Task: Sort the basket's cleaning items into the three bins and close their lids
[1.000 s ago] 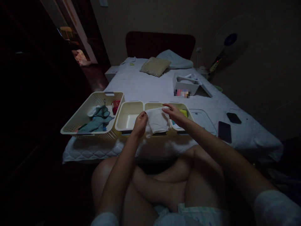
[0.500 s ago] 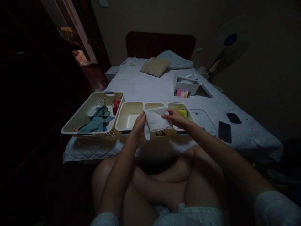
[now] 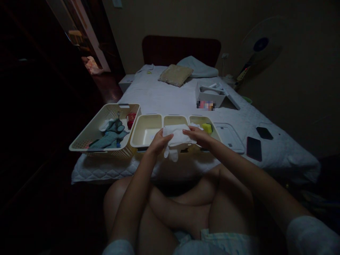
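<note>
One bed (image 3: pixel 159 95), one basket (image 3: pixel 91 129), three bins (image 3: pixel 147 122), one white cloth (image 3: pixel 178 136).
At nine o'clock, green cloth (image 3: pixel 109 139) lies crumpled in the basket; left hand (image 3: pixel 159 142) and right hand (image 3: pixel 200 136) both pinch the white cloth near the middle bin (image 3: pixel 175 120), apparently part-folded and not yet set down; at three o'clock, a yellow item (image 3: pixel 206 128) already sits in the right bin (image 3: pixel 198 119).

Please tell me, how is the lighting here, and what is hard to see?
Head view: dim overall, far left nearly black; head view: the fan fades into the dark; head view: a pixelated patch hides detail by the white box; head view: the white cloth stands out.
</note>
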The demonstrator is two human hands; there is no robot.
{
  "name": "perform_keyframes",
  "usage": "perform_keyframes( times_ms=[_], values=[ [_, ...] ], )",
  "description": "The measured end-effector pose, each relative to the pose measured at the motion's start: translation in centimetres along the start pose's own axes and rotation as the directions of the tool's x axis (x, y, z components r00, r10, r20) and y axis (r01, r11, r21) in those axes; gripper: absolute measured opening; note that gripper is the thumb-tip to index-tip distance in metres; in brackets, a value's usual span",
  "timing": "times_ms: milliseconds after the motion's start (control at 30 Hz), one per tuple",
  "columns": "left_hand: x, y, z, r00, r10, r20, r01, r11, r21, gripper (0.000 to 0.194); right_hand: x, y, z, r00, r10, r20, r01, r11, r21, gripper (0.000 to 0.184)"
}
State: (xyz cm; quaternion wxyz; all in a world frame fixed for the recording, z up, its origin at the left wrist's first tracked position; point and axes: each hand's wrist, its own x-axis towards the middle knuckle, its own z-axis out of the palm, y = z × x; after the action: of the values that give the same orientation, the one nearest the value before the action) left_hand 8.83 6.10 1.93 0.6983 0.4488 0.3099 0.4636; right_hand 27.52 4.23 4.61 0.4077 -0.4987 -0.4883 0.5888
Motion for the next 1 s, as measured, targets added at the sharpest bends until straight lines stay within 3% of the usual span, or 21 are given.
perform_keyframes(
  times_ms=[133,467,700,867,1000],
  values=[
    [0.37,-0.40,-0.75,1.000,0.008,-0.024,-0.006,0.998,0.068,0.053,-0.05,0.43,-0.28,0.998,-0.006,0.064,0.005,1.000,0.017,0.028],
    [0.59,-0.78,-0.89,0.999,-0.005,-0.051,0.010,0.995,0.096,0.044,-0.29,0.68,-0.29,0.998,-0.040,0.041,0.037,0.996,0.076,0.035],
    [0.76,-0.33,-0.57,0.996,-0.024,-0.081,0.030,0.996,0.079,0.026,-0.04,0.81,-0.19,0.990,-0.066,-0.123,0.070,0.997,0.027,0.023],
    [0.70,-0.24,-0.61,0.997,-0.052,-0.063,0.055,0.998,0.037,0.026,-0.23,0.53,-0.10,0.993,0.023,-0.115,-0.013,0.996,0.085,0.028],
    [0.42,-0.31,-0.87,0.997,-0.051,-0.059,0.054,0.997,0.052,0.023,-0.42,0.85,-0.29,0.993,0.038,-0.109,-0.035,0.999,0.034,0.026]
  ],
)
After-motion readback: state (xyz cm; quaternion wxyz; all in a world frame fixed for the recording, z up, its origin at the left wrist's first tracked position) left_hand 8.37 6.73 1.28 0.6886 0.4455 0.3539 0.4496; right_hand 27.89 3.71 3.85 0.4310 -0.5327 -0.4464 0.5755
